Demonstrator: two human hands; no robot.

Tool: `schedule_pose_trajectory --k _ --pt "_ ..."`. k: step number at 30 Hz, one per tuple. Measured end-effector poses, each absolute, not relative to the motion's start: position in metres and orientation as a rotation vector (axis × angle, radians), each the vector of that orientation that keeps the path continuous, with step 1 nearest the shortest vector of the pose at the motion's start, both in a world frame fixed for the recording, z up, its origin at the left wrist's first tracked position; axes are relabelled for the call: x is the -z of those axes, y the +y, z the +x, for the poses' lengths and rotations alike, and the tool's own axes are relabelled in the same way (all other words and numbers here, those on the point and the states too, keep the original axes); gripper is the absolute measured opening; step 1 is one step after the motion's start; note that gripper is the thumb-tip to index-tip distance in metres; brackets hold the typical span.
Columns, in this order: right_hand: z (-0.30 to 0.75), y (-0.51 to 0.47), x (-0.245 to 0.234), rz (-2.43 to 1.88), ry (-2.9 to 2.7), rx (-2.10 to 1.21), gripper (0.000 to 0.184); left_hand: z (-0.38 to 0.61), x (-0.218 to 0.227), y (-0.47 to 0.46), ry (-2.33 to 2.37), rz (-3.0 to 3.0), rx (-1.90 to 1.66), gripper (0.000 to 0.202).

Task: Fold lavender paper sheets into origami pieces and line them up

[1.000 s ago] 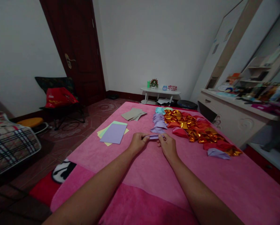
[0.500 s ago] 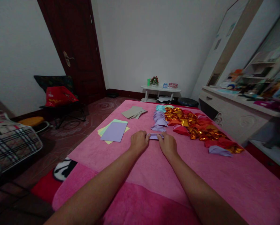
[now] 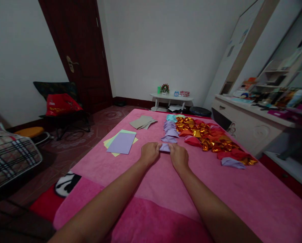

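Note:
A small folded piece of purple paper [image 3: 165, 147] is held between my two hands, just above the pink cloth [image 3: 153, 182]. My left hand [image 3: 150, 153] pinches its left end, and my right hand [image 3: 179, 156] pinches its right end. Right beyond it lie purple folded papers [image 3: 169, 132] in a column. To their right spreads a heap of shiny gold and red folded pieces [image 3: 203, 135]. A fan of flat coloured sheets, with a purple sheet [image 3: 121, 143] on top, lies left of my left hand.
Grey-beige sheets [image 3: 142, 122] lie farther back on the cloth. A lone purple folded paper [image 3: 233, 163] sits at the right. Beyond stand a small white table [image 3: 171, 97], a dressing table [image 3: 252, 118] and a chair with a red bag [image 3: 61, 104].
The purple paper has tilted so its upper face shows more, and my hands have come slightly closer together. The whole view has shifted a little.

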State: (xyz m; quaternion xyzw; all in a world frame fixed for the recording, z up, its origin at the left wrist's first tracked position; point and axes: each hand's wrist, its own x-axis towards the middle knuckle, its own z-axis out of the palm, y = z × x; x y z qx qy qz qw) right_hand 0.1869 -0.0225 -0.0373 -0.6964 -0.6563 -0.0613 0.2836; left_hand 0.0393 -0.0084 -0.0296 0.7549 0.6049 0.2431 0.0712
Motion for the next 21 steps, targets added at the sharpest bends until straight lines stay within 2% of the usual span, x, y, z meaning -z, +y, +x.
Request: schedule_pose_trajectory --k 15,21 --pt "0.1919 -0.0187 0.0394 -1.639 -1.748 0.032 0.035 0.0341 0.0327 -0.0044 1.740 2.162 -0.762 0.047" --pt "0.1969 -0.0148 0.0448 -1.579 -1.732 -0.009 0.035 0.0322 0.0318 -0.0044 1.710 2.104 -0.819 0.060"
